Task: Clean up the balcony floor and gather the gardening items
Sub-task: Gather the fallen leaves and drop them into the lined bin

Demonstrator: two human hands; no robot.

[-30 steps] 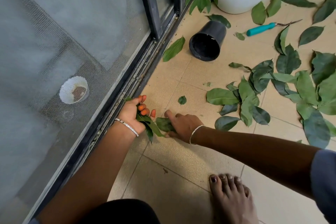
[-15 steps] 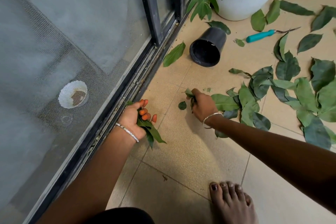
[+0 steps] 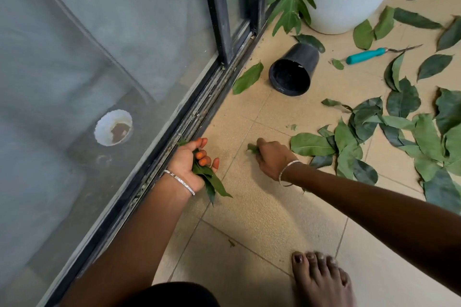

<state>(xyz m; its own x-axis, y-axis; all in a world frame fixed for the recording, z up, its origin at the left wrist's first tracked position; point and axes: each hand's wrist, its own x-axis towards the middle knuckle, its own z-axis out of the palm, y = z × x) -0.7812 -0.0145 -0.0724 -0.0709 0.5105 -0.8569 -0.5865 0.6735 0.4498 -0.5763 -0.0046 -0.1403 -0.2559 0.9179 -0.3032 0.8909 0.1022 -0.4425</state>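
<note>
Bunch of leaves (image 3: 212, 183): held in the left hand (image 3: 185, 162), which lies palm up with its back against the door track (image 3: 199, 112). The fingers curl over the stalk ends, and the blades stick out past the heel of the palm towards the person, hanging just above the floor tiles (image 3: 262, 209).

Small leaf (image 3: 252, 148): lies on the tiles to the right of the bunch, pinched at the fingertips of the right hand (image 3: 273, 158). This hand is palm down with its fingers curled round the leaf, and only the leaf's left tip shows beyond them. The two hands are near each other but apart. Each wrist carries a thin silver bracelet.

Loose leaves (image 3: 311, 144): spread over the floor just beside the right hand and onward to the right edge. The nearest large one almost touches the knuckles.

Further out, a black pot (image 3: 294, 68) lies on its side with its mouth towards the camera, and one leaf (image 3: 248, 78) lies between it and the track. A teal-handled tool (image 3: 366, 55) lies beyond the pot, near a white planter (image 3: 349, 0) with a green plant. A bare foot (image 3: 321, 279) rests at the lower edge.
</note>
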